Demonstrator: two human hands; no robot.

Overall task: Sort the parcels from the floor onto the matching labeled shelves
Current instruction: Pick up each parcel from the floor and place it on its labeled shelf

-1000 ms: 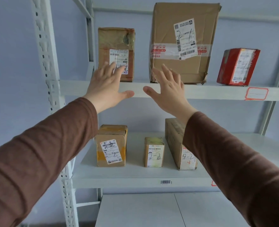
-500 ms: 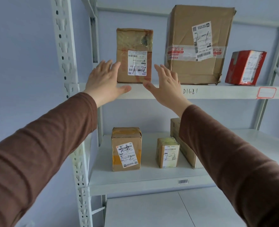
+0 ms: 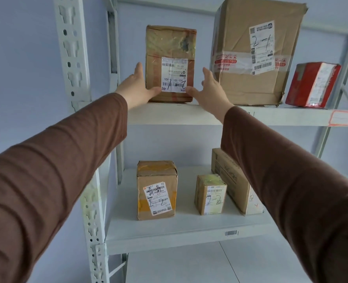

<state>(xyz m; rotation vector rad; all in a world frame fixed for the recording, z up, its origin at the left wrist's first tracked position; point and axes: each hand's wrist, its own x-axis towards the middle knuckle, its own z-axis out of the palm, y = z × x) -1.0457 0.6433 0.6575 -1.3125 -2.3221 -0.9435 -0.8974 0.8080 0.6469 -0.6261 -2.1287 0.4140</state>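
Two of your hands flank the tall brown cardboard parcel (image 3: 170,64) upright on the white upper shelf (image 3: 189,115): left hand (image 3: 137,86) and right hand (image 3: 208,89), fingers straight, steady its sides.

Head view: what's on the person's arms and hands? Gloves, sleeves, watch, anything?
Both arms wear long, plain brown sleeves of a soft, slightly creased fabric, ending at the wrists. The left hand and right hand are bare: no gloves, and no rings, watch or markings show. No logos or patterns are visible on the left sleeve or the right sleeve.
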